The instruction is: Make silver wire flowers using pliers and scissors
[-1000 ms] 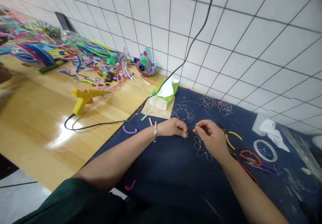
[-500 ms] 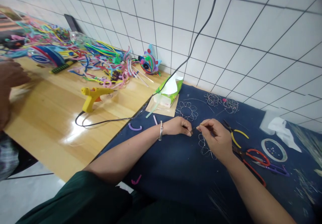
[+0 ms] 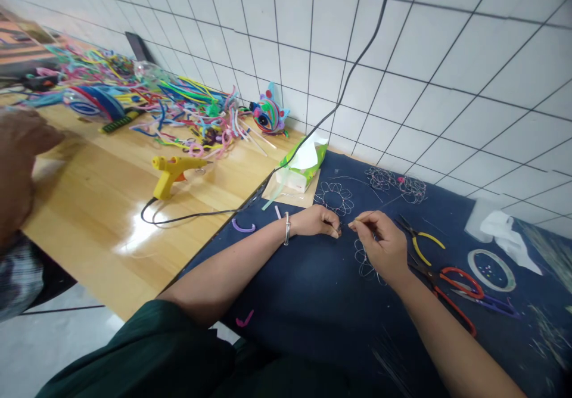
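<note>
My left hand, a silver bangle at its wrist, is closed in a pinch over the dark blue cloth. Facing it across a small gap, my right hand pinches too, thumb against finger. Whatever lies between the fingertips of either hand is too fine to make out. A looped wire piece lies partly hidden beside my right hand. Behind my left hand is a flower-shaped wire ring. More wire shapes lie near the wall, one with a pink spot.
Yellow-handled pliers, red-handled cutters, purple scissors and a white ring lie right. Leftward are a tissue pack, a yellow glue gun with a cord, and colourful fuzzy strips. Another person's hand is far left.
The view has shifted slightly, so the table items appear a little further right. Both my hands keep nearly the same pinched pose.
</note>
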A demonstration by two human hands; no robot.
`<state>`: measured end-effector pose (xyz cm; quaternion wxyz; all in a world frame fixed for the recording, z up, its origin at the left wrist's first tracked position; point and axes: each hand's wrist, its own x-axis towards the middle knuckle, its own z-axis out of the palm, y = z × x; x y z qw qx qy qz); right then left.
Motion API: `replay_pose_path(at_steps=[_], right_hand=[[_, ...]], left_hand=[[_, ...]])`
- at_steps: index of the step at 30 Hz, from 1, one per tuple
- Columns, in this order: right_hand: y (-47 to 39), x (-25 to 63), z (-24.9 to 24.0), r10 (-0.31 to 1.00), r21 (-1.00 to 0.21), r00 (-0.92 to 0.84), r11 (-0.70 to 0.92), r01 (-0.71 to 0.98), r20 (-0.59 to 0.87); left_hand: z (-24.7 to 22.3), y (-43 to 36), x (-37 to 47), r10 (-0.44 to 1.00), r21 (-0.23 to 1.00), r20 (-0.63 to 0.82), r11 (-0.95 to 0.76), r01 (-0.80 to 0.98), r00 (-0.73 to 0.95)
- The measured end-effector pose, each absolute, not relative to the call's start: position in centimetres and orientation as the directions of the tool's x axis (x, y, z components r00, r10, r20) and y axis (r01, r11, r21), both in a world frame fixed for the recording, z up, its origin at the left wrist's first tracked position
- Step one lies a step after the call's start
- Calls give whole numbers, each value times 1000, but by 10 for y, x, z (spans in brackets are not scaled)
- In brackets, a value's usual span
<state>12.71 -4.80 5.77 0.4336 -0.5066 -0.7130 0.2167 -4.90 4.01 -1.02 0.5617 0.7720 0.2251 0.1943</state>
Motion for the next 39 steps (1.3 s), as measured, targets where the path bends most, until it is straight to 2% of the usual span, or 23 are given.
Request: replay_pose_path(at_steps=[16, 28, 35, 39], right_hand=[[-44, 124, 55, 853, -667, -168, 495, 556, 493], [-29, 123, 65, 876, -681, -214, 473, 559, 432], [-29, 130, 67, 919, -747, -185, 391, 538, 348], [-31, 134, 68, 924, -743, -208, 383, 549, 322]], left_hand=[[-9, 40, -50, 578, 965, 14, -222, 140, 816], [-7, 38, -48, 573, 953, 34, -266, 146, 819], [-5, 36, -46, 542, 933, 85, -338, 125, 836], [-6, 34, -45, 548, 932, 74, -336, 139, 833]])
